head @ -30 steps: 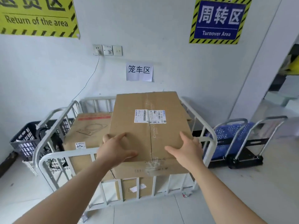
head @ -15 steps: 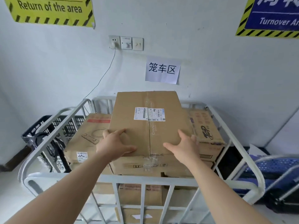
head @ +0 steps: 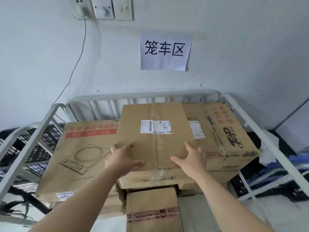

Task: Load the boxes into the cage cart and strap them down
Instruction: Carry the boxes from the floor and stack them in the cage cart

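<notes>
A brown cardboard box (head: 151, 114) with a white shipping label sits over the middle of the white cage cart (head: 142, 96), resting on other boxes. My left hand (head: 122, 162) grips its near left corner, thumb on top. My right hand (head: 192, 162) grips the near right corner the same way. To its left lies a flat box (head: 80, 158) printed with an induction cooker. On the right is a box (head: 229, 131) with red lettering. A taped box (head: 152, 211) stands lower, in front. No strap is in view.
The cart stands against a white wall with a paper sign (head: 165, 51) and a socket panel (head: 102, 7) with a hanging cable. Black plastic crates (head: 38, 148) sit left of the cart. A blue trolley (head: 284, 173) is on the right.
I have stepped close to the cart. The labelled box has moved forward over the front rail and down onto the stacked boxes, both hands still holding it.
</notes>
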{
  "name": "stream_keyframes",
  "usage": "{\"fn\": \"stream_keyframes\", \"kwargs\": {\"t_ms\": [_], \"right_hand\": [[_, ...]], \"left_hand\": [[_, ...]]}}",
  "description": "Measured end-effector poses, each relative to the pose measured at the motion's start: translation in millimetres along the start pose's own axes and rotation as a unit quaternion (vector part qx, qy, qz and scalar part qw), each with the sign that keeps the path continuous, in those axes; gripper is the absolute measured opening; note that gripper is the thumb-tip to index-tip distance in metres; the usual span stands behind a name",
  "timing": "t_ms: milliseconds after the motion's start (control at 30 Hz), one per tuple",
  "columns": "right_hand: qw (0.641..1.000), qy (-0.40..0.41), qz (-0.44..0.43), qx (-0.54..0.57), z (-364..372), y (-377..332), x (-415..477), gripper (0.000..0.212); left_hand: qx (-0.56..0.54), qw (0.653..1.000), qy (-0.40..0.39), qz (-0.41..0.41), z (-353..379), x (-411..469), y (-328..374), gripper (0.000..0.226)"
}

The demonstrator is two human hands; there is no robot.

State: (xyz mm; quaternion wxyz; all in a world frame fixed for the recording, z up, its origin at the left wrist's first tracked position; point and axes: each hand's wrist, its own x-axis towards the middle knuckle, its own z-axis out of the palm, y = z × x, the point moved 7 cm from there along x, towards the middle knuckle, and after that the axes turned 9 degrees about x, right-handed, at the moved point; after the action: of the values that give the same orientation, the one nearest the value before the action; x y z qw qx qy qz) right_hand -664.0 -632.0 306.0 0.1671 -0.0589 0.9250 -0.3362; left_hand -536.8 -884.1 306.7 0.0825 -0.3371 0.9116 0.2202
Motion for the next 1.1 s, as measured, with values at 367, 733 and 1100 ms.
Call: {"fn": "stream_keyframes", "kwargs": {"t_ms": [367,733,1100], "right_hand": [[0.997,-0.056,0.050,-0.029,106.7,37.6,112.4,0.096],[0.992,-0.107,0.061,-0.021,196.1,86.4,176.5,0.095],[0.992,-0.104,0.042,-0.051,213.8,78.6,208.7,0.100]], "left_hand": [[-0.005,0.997,-0.068,-0.045,92.0,120.2,-45.5,0.100],[0.031,0.991,-0.107,-0.078,184.2,182.4,-80.5,0.104],[0.048,0.991,-0.093,-0.082,194.6,216.6,-83.9,0.108]]}}
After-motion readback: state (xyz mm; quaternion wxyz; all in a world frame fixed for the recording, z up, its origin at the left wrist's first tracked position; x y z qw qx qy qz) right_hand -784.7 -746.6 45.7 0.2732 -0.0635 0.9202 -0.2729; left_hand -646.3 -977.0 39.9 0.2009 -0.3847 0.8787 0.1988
